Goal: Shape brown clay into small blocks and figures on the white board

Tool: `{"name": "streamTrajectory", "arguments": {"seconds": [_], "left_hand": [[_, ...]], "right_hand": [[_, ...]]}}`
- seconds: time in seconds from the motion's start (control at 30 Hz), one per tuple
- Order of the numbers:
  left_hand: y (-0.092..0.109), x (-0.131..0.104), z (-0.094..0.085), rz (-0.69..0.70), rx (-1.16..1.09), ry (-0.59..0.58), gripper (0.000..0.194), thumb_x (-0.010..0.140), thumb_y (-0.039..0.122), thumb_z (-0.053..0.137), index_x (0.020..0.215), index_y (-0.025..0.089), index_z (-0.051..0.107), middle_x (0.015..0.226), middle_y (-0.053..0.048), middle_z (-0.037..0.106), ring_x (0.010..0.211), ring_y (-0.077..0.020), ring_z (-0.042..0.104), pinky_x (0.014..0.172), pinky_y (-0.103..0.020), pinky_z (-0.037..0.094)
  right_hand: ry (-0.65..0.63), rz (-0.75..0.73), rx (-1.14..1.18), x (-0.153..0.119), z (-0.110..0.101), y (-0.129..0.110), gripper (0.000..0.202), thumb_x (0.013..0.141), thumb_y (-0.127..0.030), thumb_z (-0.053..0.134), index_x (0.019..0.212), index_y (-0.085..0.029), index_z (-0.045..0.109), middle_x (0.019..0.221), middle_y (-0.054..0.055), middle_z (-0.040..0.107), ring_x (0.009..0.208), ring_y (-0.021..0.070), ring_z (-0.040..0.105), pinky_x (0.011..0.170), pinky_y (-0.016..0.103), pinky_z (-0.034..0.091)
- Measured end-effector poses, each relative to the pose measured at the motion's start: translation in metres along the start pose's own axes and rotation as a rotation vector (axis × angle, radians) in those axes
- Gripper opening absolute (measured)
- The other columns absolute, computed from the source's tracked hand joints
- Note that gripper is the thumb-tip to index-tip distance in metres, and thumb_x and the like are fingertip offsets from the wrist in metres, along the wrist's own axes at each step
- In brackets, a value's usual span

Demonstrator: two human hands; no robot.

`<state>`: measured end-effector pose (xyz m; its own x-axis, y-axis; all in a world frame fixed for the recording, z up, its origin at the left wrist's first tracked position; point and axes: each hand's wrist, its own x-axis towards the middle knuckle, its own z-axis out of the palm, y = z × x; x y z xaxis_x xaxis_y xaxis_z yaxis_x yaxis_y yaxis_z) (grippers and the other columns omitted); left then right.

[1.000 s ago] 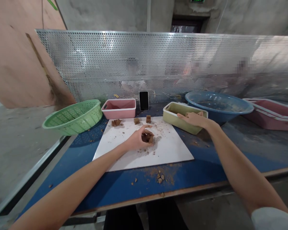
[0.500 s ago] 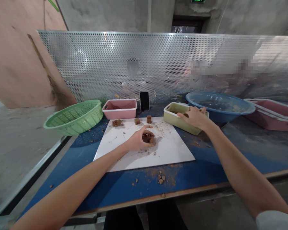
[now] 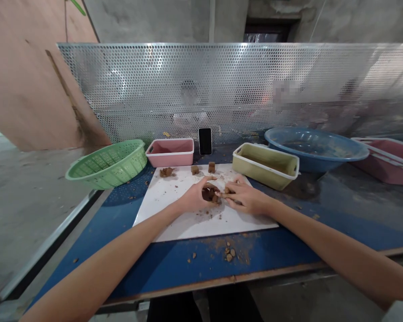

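On the white board (image 3: 174,223), my left hand (image 3: 195,197) curls round a dark brown clay piece (image 3: 209,193), thumb and fingers on either side of it. My right hand (image 3: 243,197) is at the right side of that piece, its fingers closed on a small brown clay bit (image 3: 227,190), partly hidden by the fingers. Two small brown blocks, one (image 3: 195,170) left of the other (image 3: 211,167), stand at the board's back edge. A rough clay lump (image 3: 166,172) lies at its back left corner.
Behind the board stand a pink basket (image 3: 170,160), a phone (image 3: 205,141) and a green-yellow basket (image 3: 263,172). A green colander (image 3: 109,172) is at left, a blue basin (image 3: 315,154) at right. Crumbs (image 3: 229,254) lie near the front edge.
My right hand has come out of the green-yellow basket and moved left and down to the clay piece, with a small clay bit in its fingers. My left hand still holds the piece.
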<state>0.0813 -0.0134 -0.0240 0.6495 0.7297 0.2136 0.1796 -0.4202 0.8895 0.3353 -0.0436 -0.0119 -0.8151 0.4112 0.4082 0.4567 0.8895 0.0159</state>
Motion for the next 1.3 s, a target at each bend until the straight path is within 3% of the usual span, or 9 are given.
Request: {"name": "streamTrajectory", "arguments": {"seconds": [0.23,0.37,0.5,0.67,0.77,0.93,1.1,1.23,1.3], "left_hand": [[0.004,0.000,-0.001,-0.006,0.018,-0.012,0.083,0.070,0.028,0.087,0.141,0.022,0.044,0.116,-0.011,0.075,0.100,-0.0249,0.073,0.092,-0.041,0.056],[0.005,0.000,0.000,-0.013,0.034,0.007,0.083,0.068,0.030,0.088,0.140,0.022,0.046,0.117,-0.013,0.075,0.106,-0.0270,0.072,0.093,-0.042,0.056],[0.005,0.000,0.000,-0.013,0.028,-0.004,0.085,0.069,0.029,0.088,0.141,0.022,0.045,0.115,-0.012,0.076,0.099,-0.0251,0.074,0.092,-0.041,0.056],[0.003,0.000,0.000,-0.016,-0.002,0.010,0.083,0.068,0.030,0.089,0.140,0.021,0.047,0.117,-0.013,0.075,0.100,-0.0248,0.073,0.090,-0.039,0.056],[0.002,0.001,0.000,-0.013,0.013,0.001,0.084,0.069,0.028,0.088,0.141,0.022,0.046,0.112,-0.011,0.076,0.092,-0.0230,0.074,0.086,-0.039,0.056],[0.003,0.002,-0.001,-0.021,0.038,0.015,0.086,0.064,0.029,0.091,0.138,0.023,0.047,0.116,-0.011,0.075,0.103,-0.0267,0.073,0.092,-0.041,0.055],[0.003,0.002,-0.001,-0.019,0.063,0.010,0.086,0.067,0.029,0.090,0.140,0.023,0.046,0.116,-0.011,0.075,0.100,-0.0255,0.074,0.092,-0.041,0.055],[0.004,0.001,-0.001,-0.024,0.017,0.010,0.084,0.067,0.030,0.090,0.138,0.022,0.047,0.116,-0.012,0.074,0.101,-0.0256,0.073,0.090,-0.040,0.056],[0.004,0.001,0.000,-0.027,0.010,0.004,0.084,0.068,0.030,0.089,0.139,0.022,0.046,0.114,-0.011,0.075,0.096,-0.0241,0.074,0.088,-0.040,0.057]], "right_hand": [[0.078,0.038,0.015,-0.002,0.011,0.001,0.036,0.107,-0.022,0.044,0.132,-0.019,0.070,0.090,0.005,0.060,0.085,0.0194,0.052,0.090,0.041,0.034],[0.045,-0.019,0.119,0.000,0.012,-0.002,0.036,0.106,-0.022,0.045,0.132,-0.021,0.071,0.089,0.004,0.060,0.086,0.0187,0.054,0.091,0.041,0.035],[0.099,0.076,0.080,0.000,0.013,-0.001,0.035,0.106,-0.022,0.046,0.128,-0.021,0.073,0.089,0.005,0.059,0.083,0.0186,0.052,0.087,0.041,0.035],[0.118,-0.042,0.145,0.000,0.014,0.000,0.039,0.105,-0.021,0.046,0.136,-0.024,0.069,0.087,0.003,0.058,0.083,0.0187,0.053,0.090,0.041,0.036],[0.175,0.065,0.121,0.000,0.013,0.000,0.040,0.109,-0.023,0.043,0.141,-0.024,0.066,0.090,0.004,0.059,0.084,0.0191,0.053,0.089,0.041,0.036],[0.079,0.048,0.215,0.002,0.010,-0.002,0.038,0.110,-0.027,0.044,0.138,-0.027,0.069,0.099,0.006,0.058,0.095,0.0211,0.054,0.092,0.041,0.038],[0.160,0.125,0.162,0.002,0.012,-0.003,0.039,0.108,-0.025,0.045,0.140,-0.027,0.068,0.100,0.007,0.056,0.097,0.0224,0.052,0.092,0.042,0.039],[0.136,0.013,0.194,0.001,0.016,-0.002,0.037,0.106,-0.023,0.048,0.134,-0.028,0.071,0.096,0.005,0.055,0.091,0.0207,0.053,0.093,0.042,0.039],[0.159,0.062,0.199,0.001,0.015,-0.002,0.038,0.106,-0.022,0.047,0.137,-0.027,0.070,0.097,0.005,0.057,0.093,0.0208,0.054,0.093,0.042,0.038]]}}
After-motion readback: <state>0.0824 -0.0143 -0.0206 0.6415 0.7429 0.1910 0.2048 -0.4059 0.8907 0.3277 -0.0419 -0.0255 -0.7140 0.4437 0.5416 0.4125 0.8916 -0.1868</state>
